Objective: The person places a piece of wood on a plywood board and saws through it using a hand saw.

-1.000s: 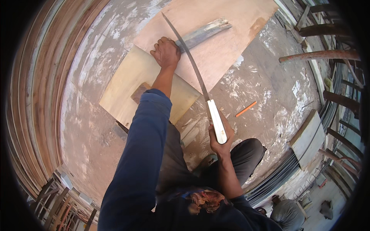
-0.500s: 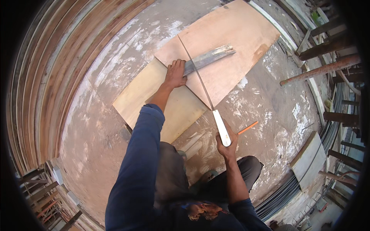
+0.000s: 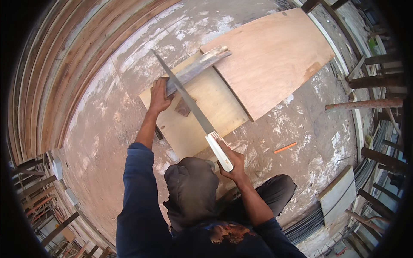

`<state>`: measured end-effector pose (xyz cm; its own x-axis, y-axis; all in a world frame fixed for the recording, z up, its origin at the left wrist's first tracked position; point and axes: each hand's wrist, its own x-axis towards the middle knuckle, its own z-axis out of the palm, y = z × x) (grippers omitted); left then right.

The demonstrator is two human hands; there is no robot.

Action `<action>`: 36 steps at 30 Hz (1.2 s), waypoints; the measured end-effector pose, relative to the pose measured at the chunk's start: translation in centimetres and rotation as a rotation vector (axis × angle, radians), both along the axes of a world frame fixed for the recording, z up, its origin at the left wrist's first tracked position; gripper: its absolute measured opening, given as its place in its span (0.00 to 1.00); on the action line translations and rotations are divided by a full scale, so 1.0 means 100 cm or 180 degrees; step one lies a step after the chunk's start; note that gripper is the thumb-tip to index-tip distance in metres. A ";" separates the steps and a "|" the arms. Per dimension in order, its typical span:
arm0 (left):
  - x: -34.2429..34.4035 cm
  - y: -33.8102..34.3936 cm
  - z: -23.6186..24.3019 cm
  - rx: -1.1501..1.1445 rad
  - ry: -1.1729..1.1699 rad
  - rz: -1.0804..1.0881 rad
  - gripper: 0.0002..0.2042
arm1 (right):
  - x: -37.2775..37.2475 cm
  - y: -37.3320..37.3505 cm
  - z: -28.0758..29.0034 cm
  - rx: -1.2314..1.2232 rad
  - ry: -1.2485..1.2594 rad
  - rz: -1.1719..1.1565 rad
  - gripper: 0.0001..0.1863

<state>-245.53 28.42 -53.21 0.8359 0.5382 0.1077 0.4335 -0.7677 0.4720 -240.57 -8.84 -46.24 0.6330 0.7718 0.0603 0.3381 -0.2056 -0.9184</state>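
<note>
My right hand (image 3: 232,161) is wrapped round the white handle of a handsaw (image 3: 219,151). The saw's long blade slants up to the left, crossing over a greyish wooden batten (image 3: 198,72). Closed on the batten's near-left end is my left hand (image 3: 160,95). The batten lies over a pale plywood board (image 3: 215,96), its far end reaching the edge of a pinkish plywood sheet (image 3: 271,60). A small brown wood block (image 3: 185,106) rests on the pale board, beside the blade. Whether the blade touches the batten I cannot tell.
An orange pencil (image 3: 285,148) lies on the stained floor (image 3: 309,124) to the right. Long planks (image 3: 47,86) are stacked along the left. At the right are posts (image 3: 365,104), a grey panel (image 3: 340,195) and dark rods (image 3: 303,228).
My left hand has drawn the batten left, off most of the pinkish sheet. The saw has moved left with my right hand, away from the pencil. The small block has come into sight.
</note>
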 end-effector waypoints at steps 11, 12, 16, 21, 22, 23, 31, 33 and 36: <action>0.033 0.022 0.102 0.0958 0.0702 -0.1049 0.33 | 0.005 -0.051 0.071 0.0304 -0.0132 -0.0628 0.27; 0.059 0.011 0.109 0.1188 0.0730 -0.1537 0.33 | 0.014 -0.064 0.080 0.0179 -0.0175 -0.0769 0.26; 0.136 -0.013 0.113 0.1631 0.0641 -0.2361 0.35 | 0.036 -0.088 0.083 -0.0197 -0.0167 -0.1599 0.27; 0.199 -0.050 0.071 0.1787 0.0475 -0.2124 0.33 | 0.041 -0.103 0.064 0.0142 0.0523 -0.2381 0.29; 0.199 -0.066 0.056 0.0883 -0.0175 -0.1318 0.31 | 0.039 -0.106 0.062 0.0162 0.0497 -0.2530 0.29; 0.195 -0.082 0.041 -0.0029 -0.0779 -0.0486 0.31 | 0.035 -0.112 0.059 0.0151 0.0506 -0.2583 0.29; 0.124 -0.146 -0.020 -0.0856 0.0827 0.0547 0.47 | 0.014 -0.120 0.054 0.0238 0.0648 -0.2603 0.28; 0.118 -0.129 -0.017 -0.0844 0.0794 0.0416 0.46 | 0.014 -0.117 0.056 0.0251 0.0639 -0.2476 0.28; 0.102 -0.106 -0.018 -0.0310 0.0928 -0.0388 0.41 | 0.015 -0.121 0.050 0.0201 0.0650 -0.2130 0.29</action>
